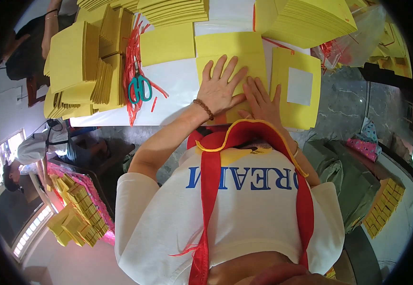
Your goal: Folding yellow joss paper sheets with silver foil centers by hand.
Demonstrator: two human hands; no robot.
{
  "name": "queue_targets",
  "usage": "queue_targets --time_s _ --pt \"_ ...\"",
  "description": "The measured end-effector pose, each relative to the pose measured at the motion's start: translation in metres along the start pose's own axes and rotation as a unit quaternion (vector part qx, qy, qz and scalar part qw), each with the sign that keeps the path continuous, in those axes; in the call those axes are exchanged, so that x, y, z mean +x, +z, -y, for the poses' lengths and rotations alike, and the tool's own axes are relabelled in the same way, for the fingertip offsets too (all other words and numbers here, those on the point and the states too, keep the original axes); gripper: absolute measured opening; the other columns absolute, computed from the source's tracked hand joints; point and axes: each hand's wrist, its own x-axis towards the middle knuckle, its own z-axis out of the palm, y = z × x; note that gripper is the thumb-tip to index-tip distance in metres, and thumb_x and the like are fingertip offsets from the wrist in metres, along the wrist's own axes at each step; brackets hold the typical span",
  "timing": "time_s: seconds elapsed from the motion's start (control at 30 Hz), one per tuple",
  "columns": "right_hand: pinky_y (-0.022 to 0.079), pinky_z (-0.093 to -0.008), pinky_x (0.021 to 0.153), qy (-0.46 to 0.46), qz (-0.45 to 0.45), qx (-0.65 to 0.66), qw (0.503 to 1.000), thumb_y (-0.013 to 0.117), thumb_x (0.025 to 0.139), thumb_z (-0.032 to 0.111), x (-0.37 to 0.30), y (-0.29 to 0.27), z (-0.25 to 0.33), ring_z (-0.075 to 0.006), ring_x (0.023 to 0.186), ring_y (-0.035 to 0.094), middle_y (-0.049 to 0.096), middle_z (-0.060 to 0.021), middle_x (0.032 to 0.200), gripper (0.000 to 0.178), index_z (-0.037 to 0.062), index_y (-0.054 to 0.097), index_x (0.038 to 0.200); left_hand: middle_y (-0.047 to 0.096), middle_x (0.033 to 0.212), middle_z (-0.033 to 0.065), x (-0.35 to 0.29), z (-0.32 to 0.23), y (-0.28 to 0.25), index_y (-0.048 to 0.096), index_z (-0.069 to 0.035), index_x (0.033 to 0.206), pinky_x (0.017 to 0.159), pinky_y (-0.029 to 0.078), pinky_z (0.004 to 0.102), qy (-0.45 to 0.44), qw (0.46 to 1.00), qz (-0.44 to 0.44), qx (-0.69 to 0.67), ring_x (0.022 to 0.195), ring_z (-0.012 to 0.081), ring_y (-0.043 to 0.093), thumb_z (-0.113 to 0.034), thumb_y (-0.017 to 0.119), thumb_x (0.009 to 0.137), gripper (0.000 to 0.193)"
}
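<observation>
My left hand [223, 85], with a brown bead bracelet at its wrist, lies flat with fingers spread on a yellow paper piece [230, 43]. Beside it my right hand [264, 102] rests on the same piece, its fingers stretched out. A crease runs across this piece above my fingers, and my hands hide part of its lower half. Just right of my right hand is a yellow envelope-like piece [280, 107] bearing a white rectangle [300, 86]. Another yellow piece [167, 45] sits to the upper left on the white tabletop [168, 76].
Stacks of yellow envelopes [71, 57] crowd the left side, and another tall stack [306, 21] stands far right. Teal-handled scissors [140, 89] lie on red plastic strips [132, 52]. A clear plastic bag [358, 45] is at the right. Other people sit at the left.
</observation>
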Motion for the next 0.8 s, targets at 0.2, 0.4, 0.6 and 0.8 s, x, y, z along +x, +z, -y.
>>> queue_targets --time_s 0.2,0.4,0.6,0.8 --pt "0.006 -0.0645 0.104 0.029 0.059 0.025 0.998 0.055 0.08 0.048 -0.003 0.004 0.002 -0.0239 0.137 0.023 0.027 -0.01 0.146 0.073 0.0108 0.034 0.138 0.037 0.135 0.0143 -0.011 0.008 -0.017 0.047 -0.009 0.126 0.097 0.029 0.0478 0.067 0.989 -0.029 -0.125 0.122 0.0335 0.035 -0.035 0.067 0.072 0.063" --pt "0.011 -0.0558 0.107 0.045 0.068 0.148 0.986 0.054 0.085 0.041 -0.001 -0.003 -0.011 -0.0258 0.135 0.025 0.029 -0.012 0.145 0.067 0.0091 0.031 0.139 0.048 0.121 0.0189 -0.015 -0.004 -0.021 0.05 -0.002 0.121 0.087 0.038 0.04 0.094 0.995 0.014 0.028 0.106 0.0316 0.046 -0.023 0.062 0.072 0.055" --pt "0.028 -0.0354 0.105 0.238 -0.047 0.65 0.72 0.048 0.093 0.016 0.004 -0.033 -0.035 -0.0239 0.126 0.041 0.047 -0.0147 0.132 0.051 0.006 0.03 0.139 0.058 0.101 0.0179 -0.004 -0.02 -0.004 0.053 0.001 0.116 0.064 0.045 0.0391 0.036 0.984 -0.038 0.172 0.078 0.0265 0.053 -0.02 0.057 0.07 0.051" --pt "0.028 -0.0329 0.105 0.294 -0.102 0.599 0.738 0.049 0.092 0.012 -0.007 -0.027 -0.039 -0.0239 0.126 0.041 0.046 -0.0142 0.133 0.052 0.0073 0.03 0.14 0.063 0.1 0.0102 0.017 0.043 -0.077 0.054 -0.017 0.122 0.067 0.049 0.0379 -0.058 0.992 0.011 -0.115 0.086 0.0314 0.06 -0.019 0.068 0.071 0.053"
